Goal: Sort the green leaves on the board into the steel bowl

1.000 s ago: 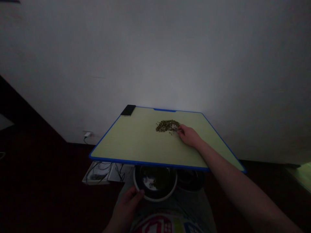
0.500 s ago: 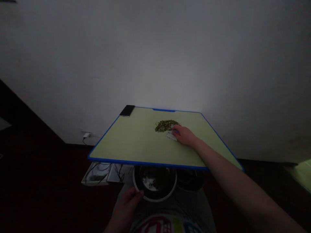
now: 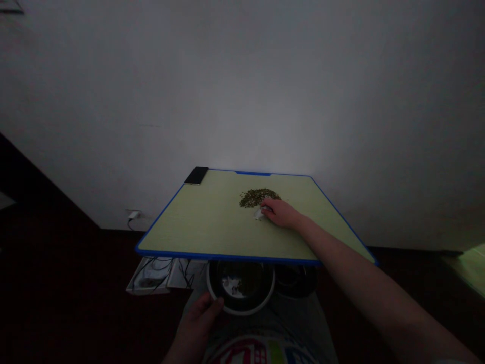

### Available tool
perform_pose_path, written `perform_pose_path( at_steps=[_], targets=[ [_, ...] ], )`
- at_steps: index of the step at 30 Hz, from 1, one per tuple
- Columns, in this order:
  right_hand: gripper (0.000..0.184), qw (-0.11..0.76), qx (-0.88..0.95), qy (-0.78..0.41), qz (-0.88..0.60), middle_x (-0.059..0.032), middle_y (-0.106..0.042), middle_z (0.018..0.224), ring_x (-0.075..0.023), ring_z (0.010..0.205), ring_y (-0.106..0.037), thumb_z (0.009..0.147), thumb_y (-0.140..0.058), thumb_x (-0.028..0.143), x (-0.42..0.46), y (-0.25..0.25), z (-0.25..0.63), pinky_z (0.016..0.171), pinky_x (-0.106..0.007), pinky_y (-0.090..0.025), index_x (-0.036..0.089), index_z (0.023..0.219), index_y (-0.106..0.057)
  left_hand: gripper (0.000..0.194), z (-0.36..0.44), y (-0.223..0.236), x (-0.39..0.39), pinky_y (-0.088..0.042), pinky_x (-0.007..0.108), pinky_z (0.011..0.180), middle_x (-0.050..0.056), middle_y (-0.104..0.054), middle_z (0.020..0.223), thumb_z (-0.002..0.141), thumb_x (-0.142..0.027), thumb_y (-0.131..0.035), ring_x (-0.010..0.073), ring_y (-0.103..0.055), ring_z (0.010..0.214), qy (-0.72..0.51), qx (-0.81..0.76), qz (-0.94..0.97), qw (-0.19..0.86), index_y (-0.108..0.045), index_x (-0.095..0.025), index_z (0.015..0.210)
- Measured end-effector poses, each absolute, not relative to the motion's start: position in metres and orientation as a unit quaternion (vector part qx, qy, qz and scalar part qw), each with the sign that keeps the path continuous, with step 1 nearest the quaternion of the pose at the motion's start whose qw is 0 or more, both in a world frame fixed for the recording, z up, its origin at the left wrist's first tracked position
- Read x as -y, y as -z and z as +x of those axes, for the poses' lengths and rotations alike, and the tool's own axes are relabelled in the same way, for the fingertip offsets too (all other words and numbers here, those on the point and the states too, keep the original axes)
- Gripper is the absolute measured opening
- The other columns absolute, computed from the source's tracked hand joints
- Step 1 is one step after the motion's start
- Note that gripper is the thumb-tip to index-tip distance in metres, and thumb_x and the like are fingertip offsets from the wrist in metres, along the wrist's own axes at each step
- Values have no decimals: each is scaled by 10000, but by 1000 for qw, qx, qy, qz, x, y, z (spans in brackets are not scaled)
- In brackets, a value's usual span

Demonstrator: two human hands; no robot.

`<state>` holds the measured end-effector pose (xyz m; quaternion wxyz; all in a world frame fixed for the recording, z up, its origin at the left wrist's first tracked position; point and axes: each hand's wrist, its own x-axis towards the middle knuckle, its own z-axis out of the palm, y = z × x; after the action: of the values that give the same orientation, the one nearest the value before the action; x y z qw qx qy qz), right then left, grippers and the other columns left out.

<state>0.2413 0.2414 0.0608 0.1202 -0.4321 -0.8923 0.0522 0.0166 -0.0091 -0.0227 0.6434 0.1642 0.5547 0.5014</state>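
My right hand (image 3: 278,212) is closed on a small flat white piece (image 3: 259,214), perhaps card or paper, low over the table top. Just beyond it lies a loose pile of small greenish-brown grains (image 3: 255,196), whose near right side my fingers partly cover. Below the table's near edge, my left hand (image 3: 202,316) grips the rim of a round bowl (image 3: 242,311) with a pale rim and dark inside. The bowl rests at my lap, its far side hidden under the table. Some contents and a bright patch show in it, too dim to name.
The pale yellow-green table (image 3: 197,222) has a blue edge and stands against a grey wall (image 3: 242,91). A black phone or tablet (image 3: 196,175) lies at its far left corner. Under it are a second dark bowl (image 3: 297,283) and a white box with cables (image 3: 149,275).
My right hand has shifted slightly left with the white piece, which now sits at a steeper tilt. My left hand and the bowl have stayed in place.
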Motion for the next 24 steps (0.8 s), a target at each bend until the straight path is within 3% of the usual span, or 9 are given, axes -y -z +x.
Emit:
perform_pose_path(
  at_steps=[8,24],
  targets=[
    [249,93,922,-42,-374,-90,-700,978,-206,907,-621,919,-514,304,-226,-66,227,795,-296,-396,190,1100,-641,390,15,17,11,-522,441,872,92,-806,860,556,-409,-792,344,-714,945,-499,-546,157,654,-727,-188,871],
    [240,103,912,-49,-394,-74,-693,911,-194,837,-612,918,-511,305,-216,-63,242,734,-274,-379,178,1083,-631,349,17,16,10,-530,448,859,78,-805,821,568,-371,-805,338,-720,916,-515,-518,146,667,-729,-183,851]
  ],
)
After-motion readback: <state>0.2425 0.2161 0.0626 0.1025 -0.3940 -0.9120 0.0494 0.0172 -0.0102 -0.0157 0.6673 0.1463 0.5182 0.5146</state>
